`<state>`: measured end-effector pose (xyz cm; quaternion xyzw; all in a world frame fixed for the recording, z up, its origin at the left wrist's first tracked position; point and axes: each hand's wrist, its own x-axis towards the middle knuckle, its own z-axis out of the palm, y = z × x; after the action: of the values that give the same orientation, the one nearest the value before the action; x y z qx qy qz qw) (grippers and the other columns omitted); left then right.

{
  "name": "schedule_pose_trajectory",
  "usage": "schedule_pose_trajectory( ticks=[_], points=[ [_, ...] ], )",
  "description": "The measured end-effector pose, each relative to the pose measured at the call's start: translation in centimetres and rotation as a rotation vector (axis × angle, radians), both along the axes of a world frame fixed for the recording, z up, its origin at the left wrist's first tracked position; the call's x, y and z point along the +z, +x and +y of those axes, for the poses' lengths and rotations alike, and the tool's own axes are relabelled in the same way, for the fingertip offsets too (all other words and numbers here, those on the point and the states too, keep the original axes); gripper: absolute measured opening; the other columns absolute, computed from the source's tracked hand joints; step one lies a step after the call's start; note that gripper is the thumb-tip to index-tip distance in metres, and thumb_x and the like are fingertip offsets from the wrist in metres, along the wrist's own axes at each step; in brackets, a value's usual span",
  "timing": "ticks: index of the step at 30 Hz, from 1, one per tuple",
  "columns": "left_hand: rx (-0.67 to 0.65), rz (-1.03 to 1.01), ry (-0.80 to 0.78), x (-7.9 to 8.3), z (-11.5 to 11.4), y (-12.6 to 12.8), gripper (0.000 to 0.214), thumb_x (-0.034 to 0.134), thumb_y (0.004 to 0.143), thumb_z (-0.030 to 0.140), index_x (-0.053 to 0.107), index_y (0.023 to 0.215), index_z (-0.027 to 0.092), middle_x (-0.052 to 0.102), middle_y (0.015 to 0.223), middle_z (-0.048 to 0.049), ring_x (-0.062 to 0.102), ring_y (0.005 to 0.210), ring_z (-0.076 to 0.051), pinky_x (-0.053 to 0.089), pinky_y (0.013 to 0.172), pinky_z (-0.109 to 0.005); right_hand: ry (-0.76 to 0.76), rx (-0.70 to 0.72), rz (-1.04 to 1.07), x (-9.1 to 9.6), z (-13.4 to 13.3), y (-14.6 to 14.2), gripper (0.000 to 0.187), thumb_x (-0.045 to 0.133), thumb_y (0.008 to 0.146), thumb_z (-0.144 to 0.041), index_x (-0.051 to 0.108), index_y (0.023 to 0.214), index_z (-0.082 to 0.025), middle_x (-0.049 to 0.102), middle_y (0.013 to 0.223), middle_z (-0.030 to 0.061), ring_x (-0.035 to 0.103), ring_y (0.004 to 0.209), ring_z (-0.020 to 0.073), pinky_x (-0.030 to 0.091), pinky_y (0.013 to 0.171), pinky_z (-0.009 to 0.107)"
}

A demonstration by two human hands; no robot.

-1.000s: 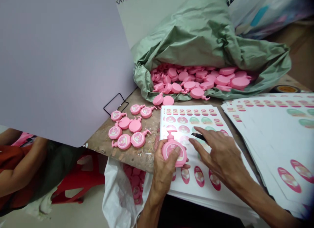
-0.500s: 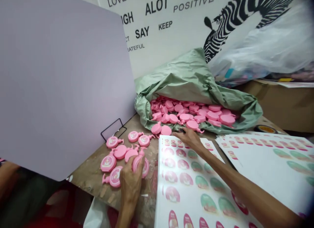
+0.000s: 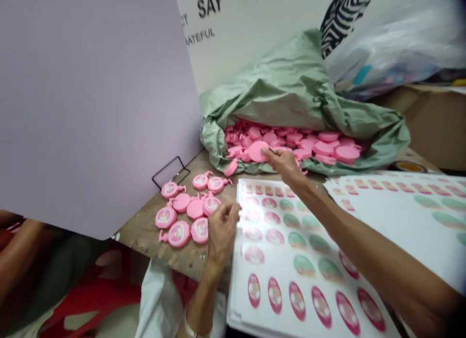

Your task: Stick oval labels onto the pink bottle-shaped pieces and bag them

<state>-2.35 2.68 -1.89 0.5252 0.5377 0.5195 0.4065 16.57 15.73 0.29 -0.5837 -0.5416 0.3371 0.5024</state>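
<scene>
My right hand (image 3: pixel 286 165) pinches a flat round pink toy pump bottle (image 3: pixel 257 151) at the mouth of the sack. A thin dark tool, its kind unclear, sticks out between the same fingers. Curled and closed, my left hand (image 3: pixel 223 228) is over the left edge of a stack of sticker sheets (image 3: pixel 269 275); I see nothing in its fingers. To its left on the table lie several pink pump bottles (image 3: pixel 179 233), most with a round label on the face. My left hand partly covers the nearest one. Oval, round and dome-shaped stickers fill the top sheet.
A green sack (image 3: pixel 280 92) full of pink bottles (image 3: pixel 324 147) lies open at the back. More sticker sheets (image 3: pixel 386 221) are on the right. A large pale panel (image 3: pixel 98 105) stands at left beside a black wire stand (image 3: pixel 171 172). Another person's arm (image 3: pixel 22 255) shows lower left.
My left hand has let go of a labelled bottle among the others and moved right to the sheets. My right hand has taken hold of a bottle at the sack. The view has tilted down.
</scene>
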Motion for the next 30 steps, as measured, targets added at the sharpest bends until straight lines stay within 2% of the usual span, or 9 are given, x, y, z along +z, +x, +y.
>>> schedule_pose_trajectory(
  ticks=[3, 5, 6, 8, 10, 14, 18, 22, 30],
  points=[
    [-0.052, -0.273, -0.001, 0.4, 0.5, 3.1, 0.032, 0.068, 0.079, 0.038, 0.068, 0.105, 0.019, 0.068, 0.113, -0.0066, 0.061, 0.104, -0.020, 0.049, 0.079, -0.023, -0.143, 0.112, 0.172, 0.5, -5.8, -1.9, 0.048, 0.052, 0.074, -0.067, 0.034, 0.061, -0.024, 0.029, 0.053, -0.0070, 0.027, 0.047, 0.0084, 0.028, 0.044, 0.025],
    [-0.029, -0.413, -0.046, 0.3, 0.4, 4.8, 0.032, 0.066, 0.079, 0.041, 0.067, 0.103, 0.018, 0.069, 0.108, -0.0069, 0.062, 0.105, -0.021, 0.050, 0.081, -0.025, -0.319, 0.311, 0.446, 0.3, -9.9, -3.5, 0.046, 0.056, 0.075, -0.063, 0.037, 0.062, -0.023, 0.030, 0.055, -0.0065, 0.028, 0.050, 0.0085, 0.030, 0.047, 0.025],
    [-0.001, -0.479, -0.071, 0.3, 0.1, 5.3, 0.032, 0.065, 0.080, 0.041, 0.066, 0.101, 0.017, 0.070, 0.103, -0.0069, 0.064, 0.102, -0.021, 0.050, 0.081, -0.027, -0.353, 0.361, 0.476, 0.1, -11.7, -3.9, 0.047, 0.054, 0.077, -0.064, 0.037, 0.062, -0.022, 0.031, 0.055, -0.0061, 0.029, 0.051, 0.0087, 0.031, 0.049, 0.025],
    [0.058, -0.613, -0.099, 0.3, -0.4, 5.2, 0.030, 0.064, 0.080, 0.038, 0.064, 0.100, 0.016, 0.070, 0.094, -0.0063, 0.067, 0.094, -0.021, 0.052, 0.081, -0.029, -0.332, 0.417, 0.354, -0.6, -14.4, -3.9, 0.044, 0.054, 0.079, -0.062, 0.046, 0.069, -0.020, 0.039, 0.059, -0.0046, 0.034, 0.054, 0.0097, 0.034, 0.053, 0.026],
    [0.052, -0.694, -0.111, 0.4, -1.1, 3.9, 0.029, 0.066, 0.078, 0.033, 0.062, 0.099, 0.014, 0.070, 0.088, -0.0055, 0.069, 0.088, -0.021, 0.054, 0.080, -0.032, -0.248, 0.359, 0.095, -1.6, -15.9, -2.8, 0.039, 0.052, 0.084, -0.058, 0.053, 0.083, -0.020, 0.048, 0.065, -0.0030, 0.040, 0.057, 0.0113, 0.034, 0.055, 0.026],
    [-0.072, -0.625, -0.266, 0.3, -2.2, 0.8, 0.030, 0.069, 0.076, 0.033, 0.062, 0.096, 0.011, 0.070, 0.088, -0.0088, 0.071, 0.078, -0.023, 0.057, 0.077, -0.037, -0.133, 0.220, -0.391, -4.1, -17.7, -0.8, 0.025, 0.042, 0.093, -0.044, 0.054, 0.090, -0.022, 0.060, 0.073, 0.0005, 0.051, 0.062, 0.0153, 0.036, 0.061, 0.030],
    [-0.214, -0.600, -0.390, -1.2, -2.4, 0.5, 0.035, 0.071, 0.075, 0.036, 0.061, 0.097, 0.010, 0.071, 0.091, -0.0129, 0.072, 0.078, -0.025, 0.058, 0.072, -0.036, 0.079, 0.186, -0.727, -6.1, -19.1, -1.3, 0.017, 0.047, 0.092, -0.032, 0.057, 0.083, -0.020, 0.063, 0.074, 0.0024, 0.054, 0.070, 0.0179, 0.033, 0.069, 0.033],
    [-0.298, -0.619, -0.394, -2.6, -1.5, 1.2, 0.040, 0.073, 0.074, 0.037, 0.057, 0.102, 0.013, 0.071, 0.089, -0.0104, 0.072, 0.077, -0.024, 0.058, 0.071, -0.035, 0.221, 0.146, -0.860, -6.8, -19.5, -2.1, 0.019, 0.046, 0.094, -0.027, 0.060, 0.085, -0.018, 0.064, 0.074, 0.0038, 0.053, 0.070, 0.0177, 0.029, 0.069, 0.033],
    [-0.299, -0.605, -0.378, -3.5, -0.9, 1.0, 0.041, 0.073, 0.075, 0.040, 0.058, 0.105, 0.014, 0.070, 0.087, -0.0067, 0.072, 0.078, -0.022, 0.057, 0.076, -0.035, 0.244, 0.194, -0.841, -7.1, -19.3, -1.7, 0.021, 0.046, 0.093, -0.027, 0.060, 0.078, -0.019, 0.061, 0.068, 0.0029, 0.052, 0.067, 0.0169, 0.031, 0.069, 0.032]
  ],
)
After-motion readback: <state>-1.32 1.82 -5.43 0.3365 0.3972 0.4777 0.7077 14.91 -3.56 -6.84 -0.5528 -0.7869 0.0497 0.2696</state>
